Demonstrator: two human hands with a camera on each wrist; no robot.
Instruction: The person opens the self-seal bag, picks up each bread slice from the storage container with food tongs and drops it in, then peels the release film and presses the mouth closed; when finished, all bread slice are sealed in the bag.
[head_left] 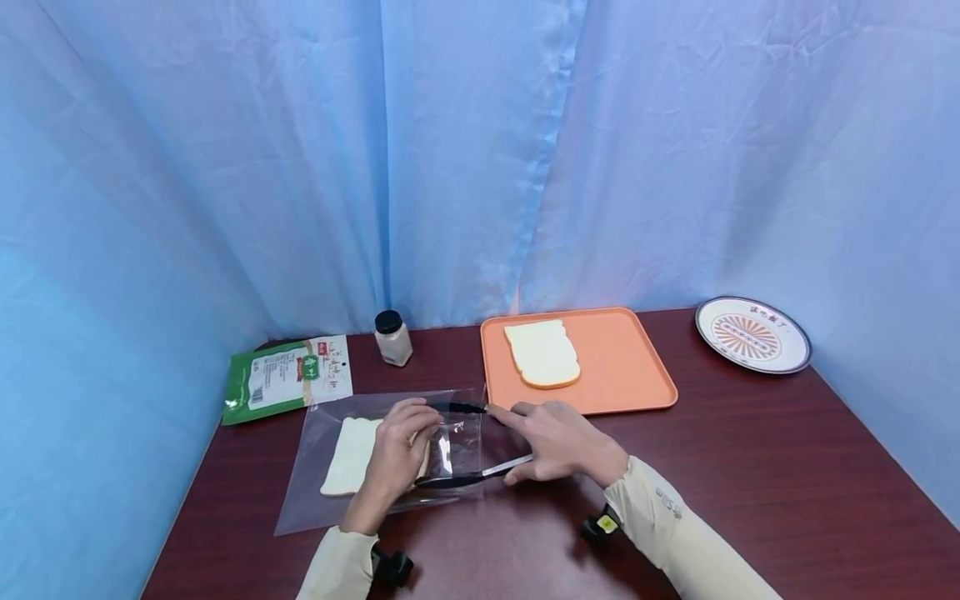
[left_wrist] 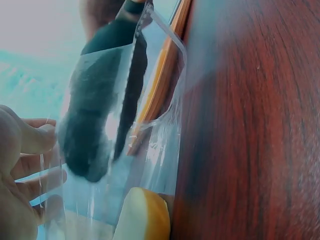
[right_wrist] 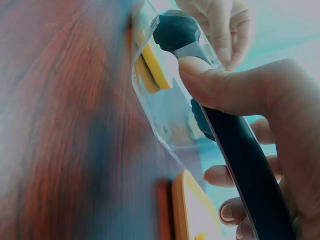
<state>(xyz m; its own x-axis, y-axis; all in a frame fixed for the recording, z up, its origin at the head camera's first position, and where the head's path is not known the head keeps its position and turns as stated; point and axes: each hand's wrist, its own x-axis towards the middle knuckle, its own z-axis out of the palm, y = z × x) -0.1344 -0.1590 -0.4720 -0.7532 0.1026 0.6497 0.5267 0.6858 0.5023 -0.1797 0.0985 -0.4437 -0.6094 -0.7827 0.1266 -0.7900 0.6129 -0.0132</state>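
The left hand [head_left: 401,442] pinches one clear plastic bag [head_left: 306,502], one bread slice [head_left: 347,458] inside. The right hand [head_left: 558,437] grips one pair of black-tipped tongs [head_left: 461,481], spread at the bag's mouth. At the bag's two o'clock, one orange tray [head_left: 622,358] bears a second slice [head_left: 543,353].

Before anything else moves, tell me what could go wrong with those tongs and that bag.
The tongs stand spread in the mouth of the clear bag and might snag its film. The left hand pinches that film; should it slip, the mouth could fall shut. The bread slice in the bag lies close to the black tips, so a hard squeeze might dent it.
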